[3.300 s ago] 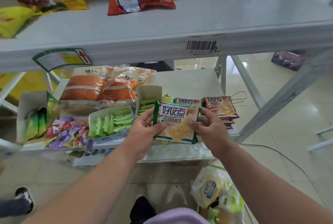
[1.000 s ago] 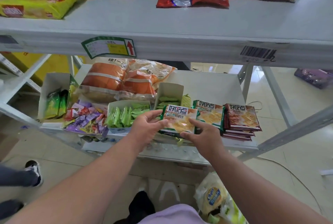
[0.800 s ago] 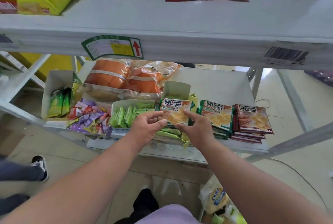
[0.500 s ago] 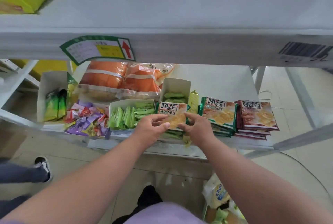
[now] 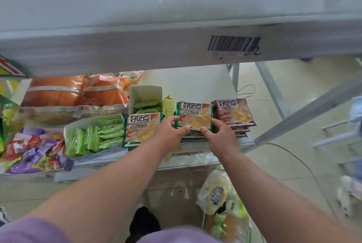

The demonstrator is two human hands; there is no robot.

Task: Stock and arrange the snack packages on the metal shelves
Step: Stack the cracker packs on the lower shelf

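A stack of green-edged cracker packs (image 5: 195, 115) lies on the lower metal shelf (image 5: 188, 82). My left hand (image 5: 171, 132) pinches the top pack's front left corner, and my right hand (image 5: 220, 135) grips its front right corner. A single green cracker pack (image 5: 141, 128) lies just left of them, partly on an open box of green sachets (image 5: 94, 137). Touching the green stack on its right is a stack of dark red cracker packs (image 5: 235, 114).
The upper shelf's front edge with a barcode label (image 5: 235, 44) hangs close above. Orange bread bags (image 5: 78, 94), an upright sachet box (image 5: 146, 98) and mixed candy (image 5: 33, 148) fill the left. A bag of snacks (image 5: 217, 195) sits on the floor. A slanted shelf brace (image 5: 303, 113) runs right.
The green pack I held now lies on the shelf beside the sachet box. Both hands have moved right onto the stack of green packs. The view has shifted right and down.
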